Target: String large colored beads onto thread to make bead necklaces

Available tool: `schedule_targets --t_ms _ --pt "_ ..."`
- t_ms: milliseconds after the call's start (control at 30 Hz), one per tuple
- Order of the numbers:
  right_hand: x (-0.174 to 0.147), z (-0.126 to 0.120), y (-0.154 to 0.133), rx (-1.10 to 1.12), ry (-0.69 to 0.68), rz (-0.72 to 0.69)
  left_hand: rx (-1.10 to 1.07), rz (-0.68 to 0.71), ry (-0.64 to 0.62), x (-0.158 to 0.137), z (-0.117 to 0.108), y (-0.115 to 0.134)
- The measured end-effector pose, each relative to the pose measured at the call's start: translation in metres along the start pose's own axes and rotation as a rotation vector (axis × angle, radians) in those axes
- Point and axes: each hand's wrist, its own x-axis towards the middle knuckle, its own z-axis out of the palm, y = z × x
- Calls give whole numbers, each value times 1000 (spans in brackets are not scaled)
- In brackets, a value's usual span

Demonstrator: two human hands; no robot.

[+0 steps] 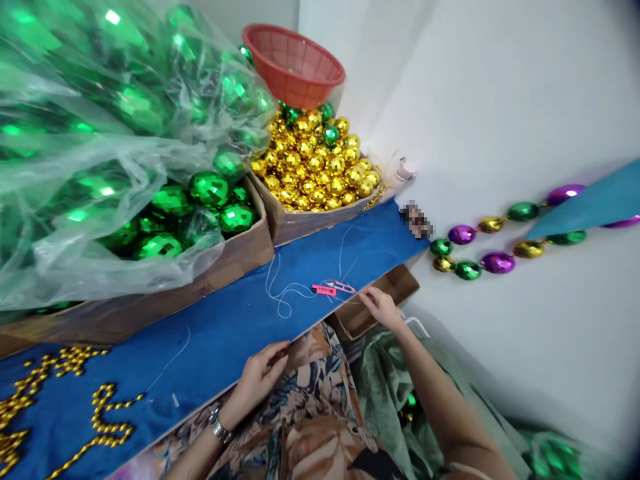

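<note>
My right hand (381, 307) is at the table's front edge, thumb and fingers pinched together. A thin white thread (285, 285) lies in loops on the blue cloth, and a fine strand seems to run to those fingertips. Just left of them lie pink-handled thread snips (345, 287) and a small pink item with a dark end (325, 290), perhaps a lighter. My left hand (263, 370), with a watch at its wrist, is over my lap by the edge. Its fingers are curled together; whatever they may hold is too small to see.
Boxes of gold faceted beads (315, 170) and green beads (210, 190) line the back, under a red basket (295, 63) and clear plastic (150, 160). Gold bead strings (107, 417) lie left. A multicoloured garland (497, 263) hangs right; an open carton (400, 287) stands below the table.
</note>
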Motion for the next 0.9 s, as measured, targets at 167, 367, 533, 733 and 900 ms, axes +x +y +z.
schedule_targets --t_ms 167,367,533,733,900 --pt "-13 -2 44 -149 162 274 25 19 -110 -2 11 -2" --pt "27 18 -15 -190 101 49 41 28 -79 -2 13 0" --pt "53 53 -78 -217 -39 -170 44 45 -60 -1 12 0" --pt "58 87 -118 -228 -80 -236 59 45 -20 -3 12 1" --pt "58 87 -131 -84 -46 -254 47 64 -7 7 10 4"
